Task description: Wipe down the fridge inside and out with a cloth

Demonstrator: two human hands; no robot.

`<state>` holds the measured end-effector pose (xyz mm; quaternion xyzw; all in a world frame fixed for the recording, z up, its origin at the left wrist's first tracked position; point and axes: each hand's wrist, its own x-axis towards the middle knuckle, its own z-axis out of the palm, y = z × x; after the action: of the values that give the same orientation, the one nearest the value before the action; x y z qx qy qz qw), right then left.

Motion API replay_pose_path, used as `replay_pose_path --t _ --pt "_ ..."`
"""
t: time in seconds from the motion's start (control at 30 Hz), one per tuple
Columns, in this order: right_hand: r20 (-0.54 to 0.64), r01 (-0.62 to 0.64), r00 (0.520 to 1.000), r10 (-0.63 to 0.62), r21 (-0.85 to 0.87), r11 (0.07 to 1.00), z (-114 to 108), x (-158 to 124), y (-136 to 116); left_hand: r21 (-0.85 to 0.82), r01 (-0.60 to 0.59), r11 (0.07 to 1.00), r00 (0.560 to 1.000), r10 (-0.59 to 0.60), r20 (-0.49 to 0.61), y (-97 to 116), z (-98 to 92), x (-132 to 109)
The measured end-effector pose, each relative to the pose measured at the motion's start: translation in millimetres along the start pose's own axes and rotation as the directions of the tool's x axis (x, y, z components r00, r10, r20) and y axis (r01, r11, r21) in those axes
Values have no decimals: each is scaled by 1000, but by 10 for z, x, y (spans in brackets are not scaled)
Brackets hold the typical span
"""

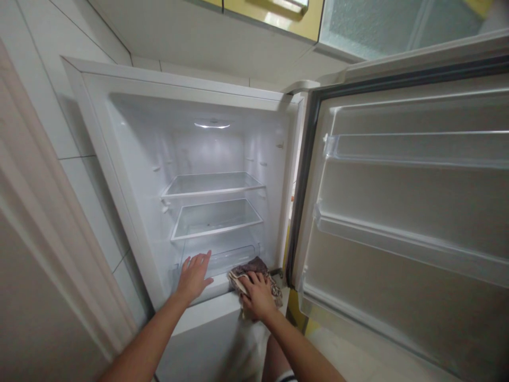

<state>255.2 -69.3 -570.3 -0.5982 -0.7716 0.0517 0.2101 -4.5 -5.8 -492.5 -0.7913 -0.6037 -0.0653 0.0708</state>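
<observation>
In front of me stands a white refrigerator (135,212) with its door (397,201) swung wide to the right. My right hand (258,297) presses a brown patterned cloth (254,265) against the bottom front edge of the compartment, near the hinge side. Its fingers are bent over the cloth. My left hand (194,276) is at the lower left of the opening, fingers stretched and holding nothing, close to the clear drawer (222,260) at the bottom. Whether it touches the edge I cannot tell. Above are two glass shelves, the upper shelf (214,183) and the lower shelf (218,218), both bare.
Clear door racks, such as the top rack (417,148), line the inside of the door. Yellow cabinets (274,16) hang overhead. A tiled wall (83,196) runs close along the left side. The lower door (210,345) is below the opening.
</observation>
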Motion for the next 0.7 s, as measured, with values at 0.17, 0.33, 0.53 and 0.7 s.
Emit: replay_pose_path --t 0.17,0.33,0.53,0.7 --pt "-37 3 999 -2 19 1000 109 -143 31 27 38 999 996 -40 77 165 -110 83" --pt "-73 54 996 -50 63 997 244 -349 164 14 -26 1000 992 24 125 235 -318 -82" --pt "-158 60 986 -52 48 997 528 -526 281 -54 -88 995 992 93 83 326 -672 -486" --pt "-145 -55 988 56 12 998 678 -524 279 -179 -130 975 990 138 36 413 -1040 -946"
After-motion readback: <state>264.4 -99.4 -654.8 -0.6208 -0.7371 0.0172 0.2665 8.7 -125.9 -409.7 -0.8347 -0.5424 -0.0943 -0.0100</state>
